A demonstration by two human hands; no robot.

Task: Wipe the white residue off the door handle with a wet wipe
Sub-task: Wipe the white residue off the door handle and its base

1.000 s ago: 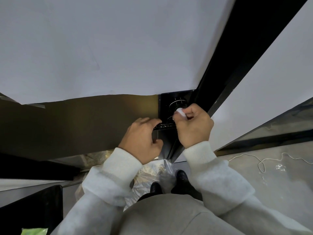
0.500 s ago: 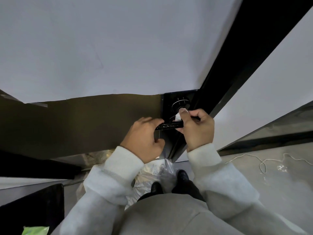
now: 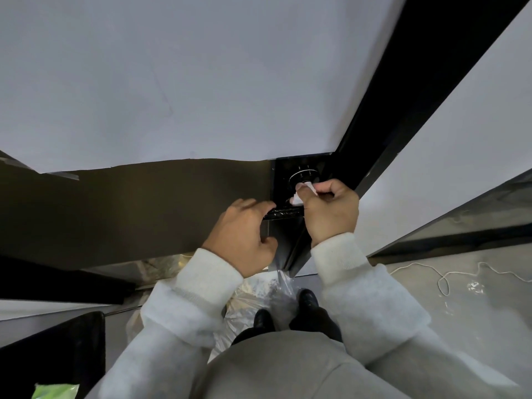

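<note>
Both hands reach forward, left hand point(image 3: 240, 231) fingers extended, right hand point(image 3: 331, 210) curled in a pinch.

No text, label, brand, number or sign is showing legibly anywhere in the view.
</note>
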